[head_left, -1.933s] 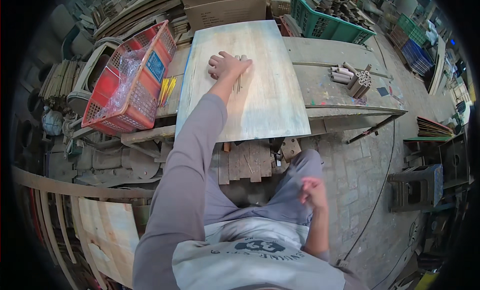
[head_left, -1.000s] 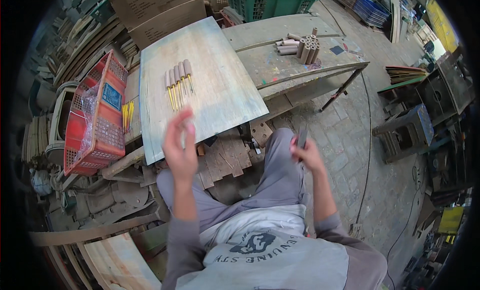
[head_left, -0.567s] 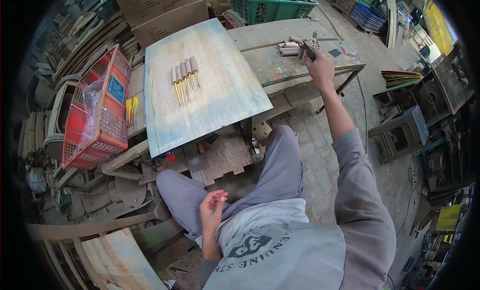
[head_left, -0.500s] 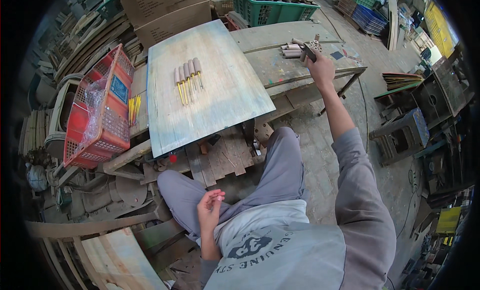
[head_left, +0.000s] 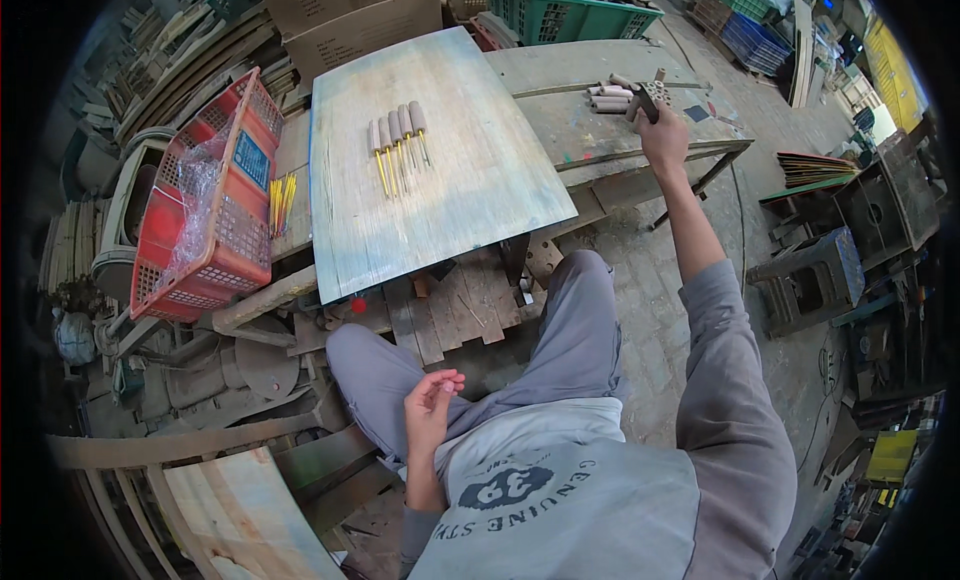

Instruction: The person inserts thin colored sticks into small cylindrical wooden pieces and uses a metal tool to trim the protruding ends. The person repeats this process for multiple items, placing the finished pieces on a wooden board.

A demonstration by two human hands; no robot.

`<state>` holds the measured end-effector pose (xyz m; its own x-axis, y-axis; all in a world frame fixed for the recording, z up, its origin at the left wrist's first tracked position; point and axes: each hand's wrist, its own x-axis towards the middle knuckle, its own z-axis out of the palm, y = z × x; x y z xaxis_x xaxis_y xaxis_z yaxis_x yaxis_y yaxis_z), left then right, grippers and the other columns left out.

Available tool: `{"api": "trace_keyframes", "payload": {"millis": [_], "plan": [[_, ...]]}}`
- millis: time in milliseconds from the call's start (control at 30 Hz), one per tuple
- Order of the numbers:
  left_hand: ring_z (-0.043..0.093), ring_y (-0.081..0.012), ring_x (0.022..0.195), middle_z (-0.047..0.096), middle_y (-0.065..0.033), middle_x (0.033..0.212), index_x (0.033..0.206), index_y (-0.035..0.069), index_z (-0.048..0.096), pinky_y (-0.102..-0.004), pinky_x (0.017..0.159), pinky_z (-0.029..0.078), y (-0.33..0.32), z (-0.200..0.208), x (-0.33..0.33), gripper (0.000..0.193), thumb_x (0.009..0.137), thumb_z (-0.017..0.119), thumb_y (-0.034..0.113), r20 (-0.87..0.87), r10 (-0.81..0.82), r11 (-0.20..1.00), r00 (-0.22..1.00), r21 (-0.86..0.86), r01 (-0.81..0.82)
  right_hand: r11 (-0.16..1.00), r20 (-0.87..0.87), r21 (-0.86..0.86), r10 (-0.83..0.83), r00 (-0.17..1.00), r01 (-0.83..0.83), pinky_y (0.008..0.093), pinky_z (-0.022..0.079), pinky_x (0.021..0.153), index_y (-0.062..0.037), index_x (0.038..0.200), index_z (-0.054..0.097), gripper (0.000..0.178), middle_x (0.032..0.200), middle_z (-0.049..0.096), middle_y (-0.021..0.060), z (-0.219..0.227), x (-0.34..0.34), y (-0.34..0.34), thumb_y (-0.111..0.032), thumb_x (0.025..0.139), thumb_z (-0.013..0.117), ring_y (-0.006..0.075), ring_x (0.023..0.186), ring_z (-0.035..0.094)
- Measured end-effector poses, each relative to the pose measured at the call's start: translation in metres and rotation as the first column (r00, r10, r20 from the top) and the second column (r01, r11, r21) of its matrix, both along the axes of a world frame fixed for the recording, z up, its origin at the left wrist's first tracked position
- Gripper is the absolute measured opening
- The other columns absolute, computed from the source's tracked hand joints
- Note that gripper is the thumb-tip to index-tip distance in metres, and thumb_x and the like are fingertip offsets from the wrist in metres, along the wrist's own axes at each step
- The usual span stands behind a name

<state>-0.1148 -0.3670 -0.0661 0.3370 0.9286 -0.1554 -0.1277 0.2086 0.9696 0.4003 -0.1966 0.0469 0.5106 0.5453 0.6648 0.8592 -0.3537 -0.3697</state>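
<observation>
My right hand [head_left: 662, 140] reaches far out over the low workbench, closed around a dark, flat-ended hand tool [head_left: 646, 104] whose exact kind I cannot make out. Right beside it lies a small pile of pale wooden cylinders [head_left: 610, 102], some on their sides and others on end. Over my lap, my left hand [head_left: 430, 405] is loosely curled, thumb against fingertips, and nothing shows in it. Several pale wooden handles with thin yellow shafts [head_left: 398, 140] lie in a row on the large pale board [head_left: 430, 220] in front of me.
Left of the board stands a red plastic crate [head_left: 225, 215] with clear wrap, and loose yellow rods [head_left: 283, 202] lie beside it. Behind are cardboard boxes [head_left: 365, 30] and a full green crate [head_left: 575, 15]. A metal stand [head_left: 815, 280] sits on the floor at right.
The whole scene has shifted slightly right and mostly upward in the picture. Both hands keep nearly the same pose, the right still on the dark tool by the cylinders.
</observation>
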Motion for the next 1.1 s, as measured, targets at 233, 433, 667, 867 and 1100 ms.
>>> {"api": "trace_keyframes", "payload": {"millis": [233,433,667,867,1100], "plan": [[0.062,-0.0147,0.090,0.067,-0.0128,0.102,0.109,-0.005,0.061,-0.0268,0.080,0.049,0.004,0.017,0.006,0.022,0.095,0.056,0.012,0.057,-0.031,1.000,0.998,0.002,0.031,0.932,-0.390,0.302,0.314,0.866,-0.201,0.0273,0.045,0.055,-0.0017,0.094,0.070,0.019,0.064,0.065,0.0060,0.047,-0.038,-0.038,-0.016,0.081,0.071,0.0135,0.056,0.059],[0.060,-0.0174,0.088,0.065,-0.0139,0.099,0.102,-0.007,0.065,-0.0291,0.080,0.047,0.055,0.100,0.026,0.026,0.096,0.052,0.015,0.131,-0.110,0.917,0.985,0.396,0.049,0.720,-0.781,0.339,0.574,0.245,-0.606,0.0221,0.024,0.038,-0.0006,0.088,0.066,0.014,0.053,0.048,-0.0048,0.123,-0.105,-0.085,-0.010,0.079,0.073,0.0033,0.040,0.037],[0.060,-0.0139,0.097,0.063,-0.0107,0.110,0.122,-0.004,0.055,-0.0276,0.084,0.049,0.079,0.198,0.100,0.033,0.091,0.060,0.008,0.131,-0.345,0.896,0.929,0.340,0.285,0.347,-0.873,0.373,0.445,-0.199,-0.860,0.0215,0.024,0.039,0.0015,0.088,0.066,0.017,0.056,0.051,-0.0022,0.144,-0.173,-0.111,-0.005,0.075,0.074,0.0033,0.042,0.038],[0.061,-0.0093,0.088,0.066,-0.0051,0.097,0.110,-0.004,0.061,-0.0243,0.080,0.050,0.052,0.194,0.091,0.026,0.087,0.067,0.006,0.228,-0.404,0.899,0.886,0.275,0.340,0.195,-0.842,0.424,0.444,-0.305,-0.885,0.0209,0.025,0.041,0.0014,0.099,0.064,0.023,0.056,0.044,-0.0051,0.129,-0.212,-0.124,-0.009,0.080,0.073,0.0029,0.044,0.036],[0.062,-0.0118,0.092,0.065,-0.0076,0.100,0.107,-0.004,0.060,-0.0268,0.085,0.050,0.027,0.183,0.075,0.027,0.081,0.070,-0.003,0.202,-0.088,0.884,0.975,0.467,-0.017,0.346,-0.695,0.686,0.573,-0.434,-0.640,0.0225,0.029,0.042,0.0028,0.102,0.059,0.024,0.056,0.043,-0.0023,0.074,-0.219,-0.161,-0.014,0.086,0.066,0.0055,0.045,0.037]]}}
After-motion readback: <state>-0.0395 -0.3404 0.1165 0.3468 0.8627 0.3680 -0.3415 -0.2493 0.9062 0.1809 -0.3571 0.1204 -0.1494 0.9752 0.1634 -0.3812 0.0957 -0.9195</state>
